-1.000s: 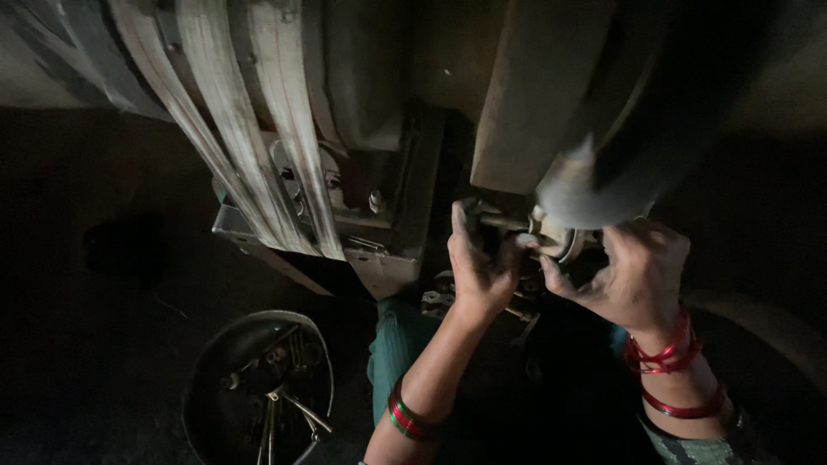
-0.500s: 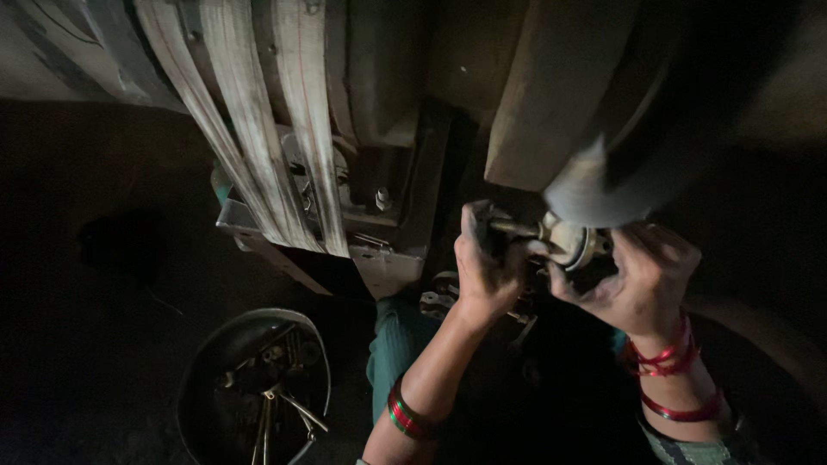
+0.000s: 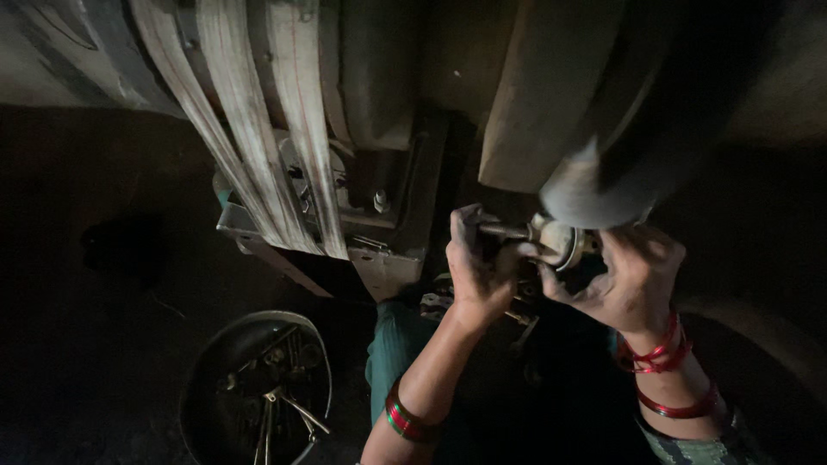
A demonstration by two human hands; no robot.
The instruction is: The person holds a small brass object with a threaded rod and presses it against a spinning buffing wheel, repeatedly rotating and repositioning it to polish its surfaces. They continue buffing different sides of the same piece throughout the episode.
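Setting: dim, grimy machine underside (image 3: pixel 379 129), floor below.
Left hand (image 3: pixel 478 267): gripping small metal rod (image 3: pixel 504 231).
Right hand (image 3: pixel 633 280): clasping round fitting (image 3: pixel 560 243), apparently still mid-adjustment.

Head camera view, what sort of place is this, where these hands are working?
Probably a dim machine shop or mill, seen from above. Wide worn drive belts run over heavy machinery, both hands work at a small round metal fitting, and a round pan of metal tools sits on the dark floor.

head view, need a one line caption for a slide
Both hands, left hand and right hand, grip a small round metal fitting under dark machinery beside worn belts, a pan of tools below.
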